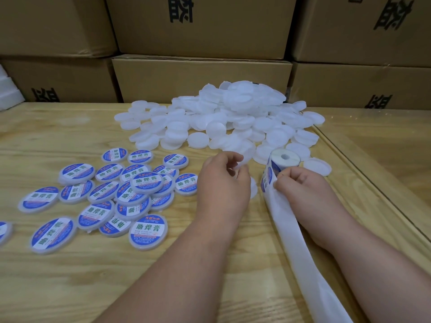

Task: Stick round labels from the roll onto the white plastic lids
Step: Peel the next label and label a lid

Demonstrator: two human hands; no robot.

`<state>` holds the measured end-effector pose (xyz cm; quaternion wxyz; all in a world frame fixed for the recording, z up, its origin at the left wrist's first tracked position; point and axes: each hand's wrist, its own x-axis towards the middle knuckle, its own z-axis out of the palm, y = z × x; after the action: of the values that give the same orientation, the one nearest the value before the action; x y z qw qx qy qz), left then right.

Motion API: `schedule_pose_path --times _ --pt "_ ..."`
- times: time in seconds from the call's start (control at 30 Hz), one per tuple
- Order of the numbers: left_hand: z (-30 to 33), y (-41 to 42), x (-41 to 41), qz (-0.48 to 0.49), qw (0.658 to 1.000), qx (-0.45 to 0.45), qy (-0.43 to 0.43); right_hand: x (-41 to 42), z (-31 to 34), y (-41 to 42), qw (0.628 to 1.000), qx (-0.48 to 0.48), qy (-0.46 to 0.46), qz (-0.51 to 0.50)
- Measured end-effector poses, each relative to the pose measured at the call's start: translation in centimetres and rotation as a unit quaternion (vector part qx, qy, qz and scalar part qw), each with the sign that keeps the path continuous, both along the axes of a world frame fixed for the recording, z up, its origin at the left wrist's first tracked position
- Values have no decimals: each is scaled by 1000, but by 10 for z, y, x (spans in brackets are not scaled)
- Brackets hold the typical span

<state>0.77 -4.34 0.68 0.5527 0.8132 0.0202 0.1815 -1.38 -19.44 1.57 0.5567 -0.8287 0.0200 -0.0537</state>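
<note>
The right hand [300, 185] is pinching a label [268, 180] off the roll [283, 159]; the left hand [224, 183] is pinching a lid [242, 159]. Risk: peeling crookedly is likely creasing the label.

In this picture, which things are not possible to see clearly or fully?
All in the head view:
- Blank lid in the left hand: mostly covered by the fingers.
- Label pinched by the right hand: seen edge-on, print unreadable.
- Label roll: remaining labels hidden in its windings.
- Small print on the labelled lids: too small.
- Backing strip: cut off by the bottom edge.
- Labelled lid at far left: cut off.
</note>
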Motion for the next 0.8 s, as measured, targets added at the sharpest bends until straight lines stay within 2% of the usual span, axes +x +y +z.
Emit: schedule_pose_path --times 0.17,0.3,0.53,0.63,0.8 --pt "6 -2 -4 7 998 -64 -29 1 -2 -2 1000 9 -12 17" --pt "5 -3 -5 -28 993 -107 -31 2 -4 -1 999 25 -2 23" --pt "3 -6 -6 -136 990 -41 -11 2 -3 4 997 74 -1 28" --pt "0 -7 -5 -145 989 3 -17 2 -2 6 994 100 -3 34" --pt "-2 -6 -3 -141 990 18 -22 2 -3 7 994 107 -8 31"
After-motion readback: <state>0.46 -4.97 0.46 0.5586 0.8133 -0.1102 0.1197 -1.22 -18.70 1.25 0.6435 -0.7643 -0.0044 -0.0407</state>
